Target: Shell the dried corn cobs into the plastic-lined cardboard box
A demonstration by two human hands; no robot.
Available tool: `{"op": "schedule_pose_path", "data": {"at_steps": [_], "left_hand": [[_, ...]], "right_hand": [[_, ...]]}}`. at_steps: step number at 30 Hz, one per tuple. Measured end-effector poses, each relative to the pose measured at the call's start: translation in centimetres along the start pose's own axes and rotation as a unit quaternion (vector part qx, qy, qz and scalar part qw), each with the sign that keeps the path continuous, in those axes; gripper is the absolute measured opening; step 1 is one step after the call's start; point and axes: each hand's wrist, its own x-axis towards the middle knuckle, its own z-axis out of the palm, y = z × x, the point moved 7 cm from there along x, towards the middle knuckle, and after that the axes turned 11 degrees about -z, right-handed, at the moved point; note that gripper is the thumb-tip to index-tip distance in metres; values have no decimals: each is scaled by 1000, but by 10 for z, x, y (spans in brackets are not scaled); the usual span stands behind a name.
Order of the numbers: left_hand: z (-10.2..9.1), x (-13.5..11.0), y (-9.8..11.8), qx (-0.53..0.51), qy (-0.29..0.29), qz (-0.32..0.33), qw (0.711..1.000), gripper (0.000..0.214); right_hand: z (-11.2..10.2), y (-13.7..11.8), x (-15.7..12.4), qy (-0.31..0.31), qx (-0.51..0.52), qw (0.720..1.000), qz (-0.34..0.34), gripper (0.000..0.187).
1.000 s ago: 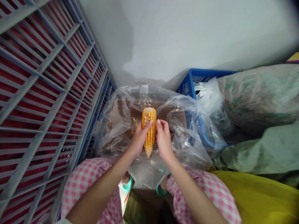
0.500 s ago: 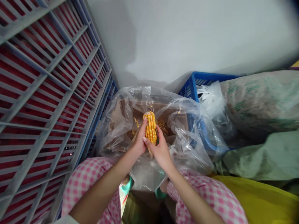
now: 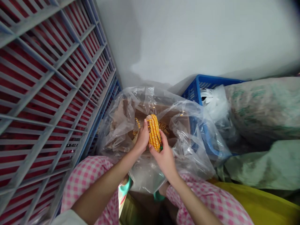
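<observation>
A yellow ear of corn [image 3: 154, 129], its pale end pointing away from me, is held above a box lined with clear plastic. My left hand [image 3: 142, 137] is closed around the ear's left side, thumb along it. Closed at the lower right of the ear is my right hand [image 3: 165, 156], gripping a small green-handled tool [image 3: 161, 147] with a thin dark shaft against the kernels. Most of the tool's handle is hidden by the palm. Below, loose kernels [image 3: 164, 127] lie in the cardboard box [image 3: 185, 125], whose clear plastic liner [image 3: 187, 147] spreads over the rim.
Slatted grey crates [image 3: 53, 75] with red contents rise at the left. A blue crate [image 3: 199, 90] holding plastic bags stands at the right, beside a large filled sack [image 3: 267, 104]. Yellow fabric [image 3: 257, 200] lies at the lower right. A white wall [image 3: 199, 37] is behind.
The right thumb has drawn back toward the ear's lower end, and the green-handled tool with its dark shaft now shows more plainly. The left hand keeps its hold; the view has shifted slightly.
</observation>
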Motion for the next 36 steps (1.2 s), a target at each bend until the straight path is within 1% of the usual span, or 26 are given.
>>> {"op": "schedule_pose_path", "data": {"at_steps": [2, 3, 5, 6, 8, 9, 11, 14, 15, 18, 19, 20, 23, 24, 26, 28, 29, 30, 32, 33, 34, 36], "left_hand": [[-2, 3, -5, -27, 6, -32, 999, 51], [-1, 5, -8, -44, -4, -58, 997, 54], [5, 7, -10, -65, -47, -103, 991, 60], [7, 8, -9, -67, -66, -112, 989, 62], [8, 8, -5, -57, -77, -101, 990, 60], [6, 8, -2, -49, -67, -85, 993, 58], [1, 8, 2, -32, -30, -47, 998, 52], [-5, 7, 3, 14, 16, -6, 1000, 48], [-5, 7, 3, 33, 23, 5, 999, 47], [-3, 6, 7, 70, 19, 46, 996, 40], [-2, 7, 7, 68, 16, 43, 997, 40], [-2, 7, 6, 60, 9, 25, 998, 42], [4, 7, -1, 35, -44, -64, 996, 55], [6, 6, -1, 33, -59, -77, 995, 57], [6, 6, 3, 37, -60, -59, 996, 54], [1, 7, 6, 35, -32, -37, 998, 48], [-1, 7, 6, 27, -20, -39, 999, 46], [-2, 7, 4, 16, -14, -54, 998, 46], [0, 7, -3, -3, -21, -103, 994, 52], [2, 5, -4, -4, -35, -116, 993, 54], [5, 4, -3, 3, -49, -115, 992, 53], [8, 1, 2, 29, -59, -84, 994, 49]], "right_hand": [[-2, 1, 1, 8, 6, 1000, 3, 68], [-3, 1, 1, 10, 7, 1000, 6, 67], [-5, 0, 3, 9, 3, 1000, 11, 67], [-6, 0, 3, 3, -5, 1000, 10, 67], [-6, -3, 4, -11, -24, 1000, 2, 67], [-6, -4, 4, -16, -32, 999, -2, 67], [-6, -5, 3, -19, -38, 999, -8, 67], [-6, -5, 3, -15, -23, 1000, -3, 67], [-6, -4, 3, -14, -15, 1000, 2, 67], [-7, 1, 4, -9, 8, 1000, 20, 65], [-7, 3, 5, -4, 15, 1000, 22, 64], [-9, 4, 6, 3, 22, 1000, 22, 63], [-12, 4, 7, 15, 26, 999, 18, 61], [-12, 3, 7, 12, 21, 1000, 17, 61], [-11, 1, 7, 0, 12, 1000, 14, 62], [-9, 1, 7, -11, 12, 1000, 16, 63], [-9, 2, 8, -11, 15, 1000, 18, 64], [-9, 4, 9, -7, 20, 1000, 22, 64], [-10, 9, 11, 8, 30, 999, 28, 63], [-11, 12, 12, 17, 32, 999, 30, 62], [-12, 14, 13, 24, 34, 999, 32, 61], [-12, 18, 14, 27, 37, 998, 39, 60]]}}
